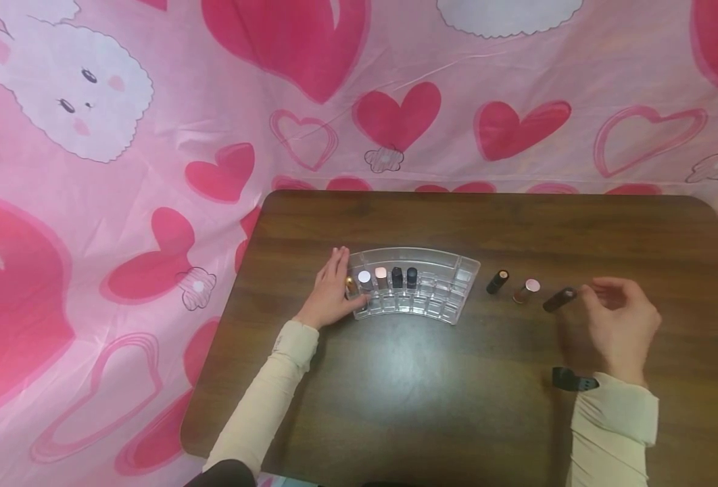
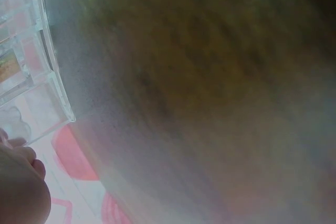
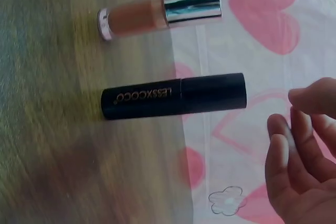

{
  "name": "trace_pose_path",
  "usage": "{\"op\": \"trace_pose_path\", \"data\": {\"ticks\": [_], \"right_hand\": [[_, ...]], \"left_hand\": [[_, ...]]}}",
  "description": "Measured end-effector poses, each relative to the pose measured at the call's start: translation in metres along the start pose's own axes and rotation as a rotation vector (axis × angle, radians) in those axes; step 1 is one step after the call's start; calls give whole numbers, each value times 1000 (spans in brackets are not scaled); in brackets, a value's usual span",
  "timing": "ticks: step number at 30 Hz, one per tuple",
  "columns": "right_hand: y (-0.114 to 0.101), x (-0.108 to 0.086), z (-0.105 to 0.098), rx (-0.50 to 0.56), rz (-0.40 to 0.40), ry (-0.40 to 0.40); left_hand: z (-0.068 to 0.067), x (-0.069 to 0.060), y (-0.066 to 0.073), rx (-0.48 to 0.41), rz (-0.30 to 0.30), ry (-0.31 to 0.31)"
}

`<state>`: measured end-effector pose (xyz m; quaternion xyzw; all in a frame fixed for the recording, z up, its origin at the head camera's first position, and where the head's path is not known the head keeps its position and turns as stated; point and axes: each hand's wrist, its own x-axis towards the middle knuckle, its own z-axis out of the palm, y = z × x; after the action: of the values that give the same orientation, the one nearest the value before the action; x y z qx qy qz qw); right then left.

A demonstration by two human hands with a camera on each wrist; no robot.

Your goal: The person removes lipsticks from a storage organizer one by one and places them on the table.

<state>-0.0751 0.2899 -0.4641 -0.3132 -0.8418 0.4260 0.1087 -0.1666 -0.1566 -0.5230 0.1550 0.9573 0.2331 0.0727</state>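
Here we list: left hand (image 1: 332, 291), fingers extended, resting against the left end of a clear organizer (image 1: 466, 273), gripping nothing we can see; right hand (image 1: 623, 323), loosely curled and holding nothing, just right of a standing black tube (image 1: 558, 300). Left of that we note a brown tube (image 1: 526, 292) with pale top, then a dark tube (image 1: 497, 282); inside the organizer, a row of capped tubes (image 1: 397, 277); beneath, a brown table (image 1: 432, 406); far, a heart-print cloth (image 1: 456, 74)

Looks an indoor corner; home or studio, can't tell. Pink heart-print cloth (image 1: 456, 64), creased, fills upper frame and left side; pale cartoon animal face (image 1: 106, 88) printed upper left. Wood-grain table (image 1: 444, 412), rounded corners, centre to lower right.
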Motion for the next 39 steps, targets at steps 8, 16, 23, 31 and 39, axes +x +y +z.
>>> {"op": "trace_pose_path", "data": {"ticks": [8,16,23,31,39], "right_hand": [[-13,-7,8,63,-71,67],[-29,-17,22,31,-152,34],[-40,-26,41,80,-374,45],[-50,-34,55,137,-490,-9],[-53,-40,74,138,-610,-56]], "left_hand": [[0,1,0,-2,-5,-4],[-2,0,1,-3,-9,-8],[-2,-1,1,8,-6,-10],[-2,-1,3,10,-12,-7],[-2,0,3,0,-16,-12]]}}
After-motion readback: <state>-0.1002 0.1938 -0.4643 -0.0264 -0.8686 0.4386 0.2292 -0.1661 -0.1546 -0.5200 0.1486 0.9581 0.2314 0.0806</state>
